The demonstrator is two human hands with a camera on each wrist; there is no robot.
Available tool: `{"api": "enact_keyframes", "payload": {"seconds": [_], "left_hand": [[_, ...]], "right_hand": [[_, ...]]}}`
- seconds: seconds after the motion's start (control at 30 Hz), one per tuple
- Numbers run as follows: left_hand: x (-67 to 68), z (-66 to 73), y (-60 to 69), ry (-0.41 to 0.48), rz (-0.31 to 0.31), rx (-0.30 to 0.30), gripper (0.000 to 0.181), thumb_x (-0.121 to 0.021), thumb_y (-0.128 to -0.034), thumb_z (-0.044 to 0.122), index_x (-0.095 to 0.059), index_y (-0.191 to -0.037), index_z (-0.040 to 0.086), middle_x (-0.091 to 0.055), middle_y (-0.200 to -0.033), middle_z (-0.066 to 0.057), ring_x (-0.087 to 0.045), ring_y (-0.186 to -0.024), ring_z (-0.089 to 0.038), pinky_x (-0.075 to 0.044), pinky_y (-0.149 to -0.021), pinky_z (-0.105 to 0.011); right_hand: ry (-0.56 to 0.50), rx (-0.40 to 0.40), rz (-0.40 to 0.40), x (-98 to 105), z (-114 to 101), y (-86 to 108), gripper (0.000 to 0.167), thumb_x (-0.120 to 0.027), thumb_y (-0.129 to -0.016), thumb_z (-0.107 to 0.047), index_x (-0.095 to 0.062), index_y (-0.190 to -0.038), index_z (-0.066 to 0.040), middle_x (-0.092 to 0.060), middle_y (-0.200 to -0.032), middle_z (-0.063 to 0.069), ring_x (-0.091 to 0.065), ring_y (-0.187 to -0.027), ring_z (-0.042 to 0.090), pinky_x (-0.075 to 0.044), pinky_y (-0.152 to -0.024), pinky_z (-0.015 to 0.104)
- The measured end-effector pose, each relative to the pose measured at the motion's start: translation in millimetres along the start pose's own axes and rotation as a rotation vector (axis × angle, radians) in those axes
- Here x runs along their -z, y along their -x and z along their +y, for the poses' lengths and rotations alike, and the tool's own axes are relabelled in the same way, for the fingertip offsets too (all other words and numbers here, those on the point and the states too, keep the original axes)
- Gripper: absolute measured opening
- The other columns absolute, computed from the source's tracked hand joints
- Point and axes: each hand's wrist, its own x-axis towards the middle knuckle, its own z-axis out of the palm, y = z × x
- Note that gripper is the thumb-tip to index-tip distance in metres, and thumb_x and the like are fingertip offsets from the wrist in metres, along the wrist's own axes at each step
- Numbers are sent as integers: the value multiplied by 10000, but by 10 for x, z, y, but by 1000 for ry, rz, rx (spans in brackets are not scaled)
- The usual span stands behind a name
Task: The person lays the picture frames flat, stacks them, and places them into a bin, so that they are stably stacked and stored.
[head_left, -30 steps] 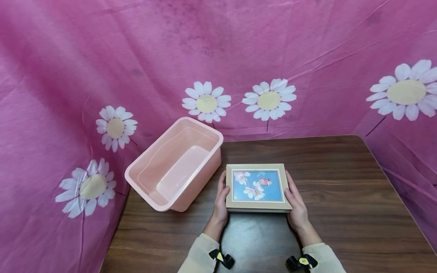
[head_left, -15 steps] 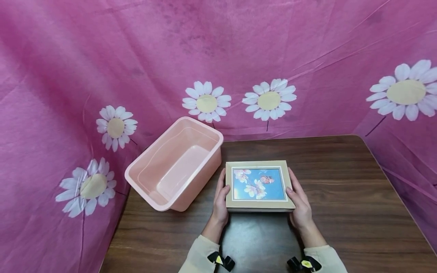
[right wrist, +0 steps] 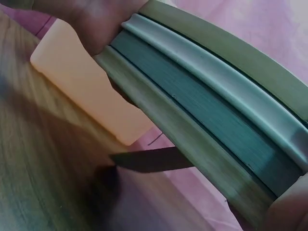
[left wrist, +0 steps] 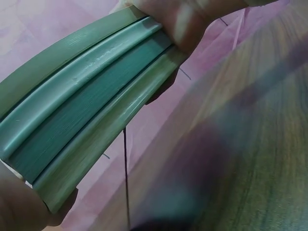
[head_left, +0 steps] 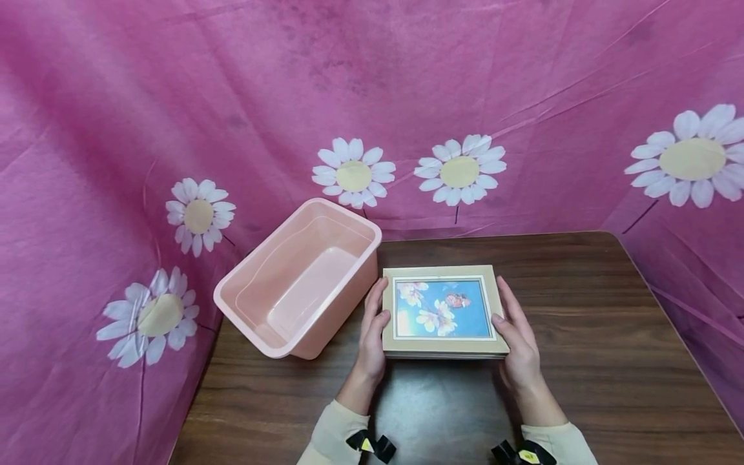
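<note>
Between both hands is a stack of several picture frames (head_left: 444,310), held up off the table. The topmost has a beige border and a blue picture with white-pink blossoms. My left hand (head_left: 372,336) grips the stack's left end, thumb along the upper edge. At the right end my right hand (head_left: 519,352) grips likewise. Both wrist views show the front edges of the stacked frames (left wrist: 91,91), beige and greenish in that light. Below the stack in the right wrist view hangs a dark flap, like a stand (right wrist: 154,160). The fingers underneath are mostly hidden.
A pink plastic bin (head_left: 349,303) stands at an angle on the wooden table (head_left: 581,323), left of the stack, with nothing seen inside. Behind and beside the table hangs a pink cloth (head_left: 552,77) printed with white daisies.
Both hands have raised the stack of picture frames, which looks larger and slightly farther up in the head view. The bin stays where it was.
</note>
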Motion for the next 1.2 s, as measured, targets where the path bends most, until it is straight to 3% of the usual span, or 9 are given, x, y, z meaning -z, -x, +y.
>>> {"api": "enact_keyframes", "payload": {"seconds": [0.2, 0.33, 0.53, 0.73, 1.03, 1.2], "left_hand": [[6, 80, -8, -25, 3, -16, 633, -391, -1025, 143, -408, -1656, 93, -292, -1765, -116, -286, -1573, -278, -208, -1281, -414], [2, 134, -7, -37, 25, -38, 624, -412, -1013, 120, -448, -1635, 82, -344, -1742, -125, -343, -1542, -262, -273, -1247, -325], [11, 262, -21, -96, 33, -94, 612, -445, -994, 78, -494, -1603, 63, -423, -1688, -151, -428, -1501, -326, -341, -1218, -325], [15, 410, -42, -112, 30, -113, 614, -458, -990, 61, -498, -1603, 69, -436, -1652, -160, -477, -1451, -340, -387, -1178, -267], [55, 624, -131, -136, 3, -144, 580, -482, -1004, 69, -516, -1582, 41, -465, -1636, -169, -453, -1484, -403, -332, -1251, -542], [70, 762, -141, -137, -12, -134, 585, -497, -1004, 72, -510, -1588, 42, -443, -1667, -157, -461, -1485, -415, -357, -1240, -547]], "right_hand": [[13, 13, 24, -47, -118, 5, 592, -378, -1124, -83, -276, -1706, -49, -276, -1782, 60, -347, -1517, 27, -348, -1133, 143], [20, 16, 17, -69, -192, 2, 554, -379, -1124, -80, -342, -1672, -5, -356, -1727, -8, -341, -1508, 57, -318, -1143, 160], [4, 20, 16, -93, -322, -15, 544, -372, -1117, -68, -373, -1658, -8, -340, -1727, 3, -283, -1531, 117, -287, -1147, 178], [-13, 8, 1, -118, -444, -44, 538, -360, -1128, -91, -378, -1664, -42, -315, -1728, 17, -321, -1469, 160, -355, -1089, 217], [-6, -6, 2, -152, -680, -110, 528, -355, -1133, -110, -410, -1659, -98, -312, -1704, 50, -386, -1401, 214, -475, -1008, 218], [-26, -8, -7, -175, -783, -143, 519, -360, -1139, -112, -421, -1655, -117, -332, -1674, 64, -462, -1353, 221, -550, -937, 219]]}}
